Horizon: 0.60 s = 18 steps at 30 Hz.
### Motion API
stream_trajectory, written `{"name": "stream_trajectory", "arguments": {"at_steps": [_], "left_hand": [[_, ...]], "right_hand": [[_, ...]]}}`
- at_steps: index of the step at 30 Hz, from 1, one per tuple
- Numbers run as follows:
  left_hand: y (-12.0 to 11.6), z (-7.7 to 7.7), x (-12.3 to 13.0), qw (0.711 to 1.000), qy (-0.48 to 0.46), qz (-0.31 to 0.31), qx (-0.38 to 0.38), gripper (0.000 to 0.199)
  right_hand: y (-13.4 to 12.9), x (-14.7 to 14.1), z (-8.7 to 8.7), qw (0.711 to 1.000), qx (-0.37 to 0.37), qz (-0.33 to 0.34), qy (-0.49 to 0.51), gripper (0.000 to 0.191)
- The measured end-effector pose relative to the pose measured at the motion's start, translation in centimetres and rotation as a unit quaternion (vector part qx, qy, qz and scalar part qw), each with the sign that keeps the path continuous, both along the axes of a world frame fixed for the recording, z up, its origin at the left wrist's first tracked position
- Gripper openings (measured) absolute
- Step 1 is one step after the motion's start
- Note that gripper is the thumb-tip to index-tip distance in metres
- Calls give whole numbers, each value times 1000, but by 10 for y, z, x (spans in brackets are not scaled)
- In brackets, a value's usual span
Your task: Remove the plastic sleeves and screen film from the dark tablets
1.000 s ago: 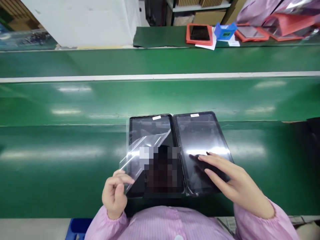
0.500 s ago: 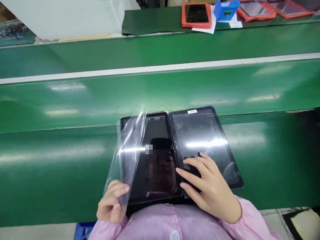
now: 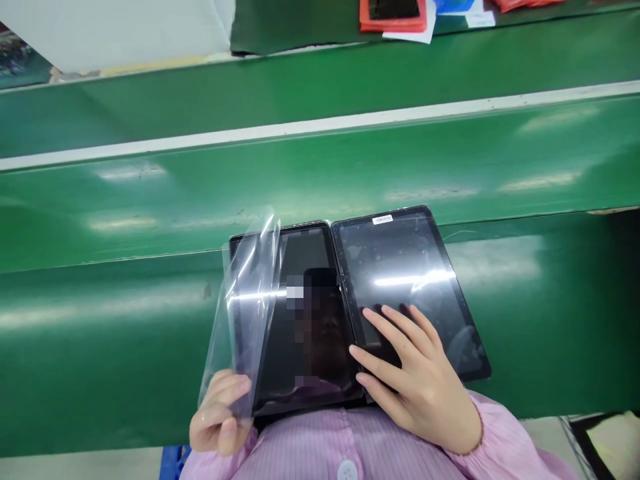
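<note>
While the left hand point(image 3: 219, 415) pinches a sheet of clear plastic film point(image 3: 253, 300) near its lower corner, the right hand point(image 3: 415, 383) lies spread and open on the lower part of a black tablet point(image 3: 415, 247), its fingers point(image 3: 395, 327) flat on the glass and gripping nothing. The left hand is nearly closed, thumb and curled fingers together on the film's edge. That film stands tilted up off a second black tablet point(image 3: 305, 257), and its outer edge hangs past the tablet's left side over the green conveyor belt point(image 3: 125, 320); whether its far end is attached, I cannot tell. The two tablets lie side by side on the belt, touching along their long edges, close to the person's pink striped smock point(image 3: 300, 443). A blurred patch point(image 3: 320, 333) hides the middle of the left screen, and a small white label point(image 3: 382, 219) sits at the top edge of the right tablet. The film looks very light, limp and thin, likely to cling or crease, so its edge or corner seems the place to hold it. The tablets look stiff and flat, with slick, fragile glass, so their black frames seem safer for taking hold than the screens. Beyond the belt, at the top, lies an orange tray point(image 3: 395, 27).
</note>
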<state>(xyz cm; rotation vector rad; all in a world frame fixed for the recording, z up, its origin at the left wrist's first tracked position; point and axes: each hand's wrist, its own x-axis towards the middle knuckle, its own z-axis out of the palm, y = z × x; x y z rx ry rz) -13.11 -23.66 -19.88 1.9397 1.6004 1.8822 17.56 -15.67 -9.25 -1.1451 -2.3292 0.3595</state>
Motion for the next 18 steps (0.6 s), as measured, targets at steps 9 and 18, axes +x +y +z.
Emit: {"name": "stream_trajectory", "arguments": {"at_steps": [9,18], "left_hand": [[4,11,2,998,23,-37,39,24],[14,17,11,999,-17,8,32,32]], "right_hand": [[1,5,1,998,-3,67,5,21],[3,0,0,997,-14,31,-63,49]]}}
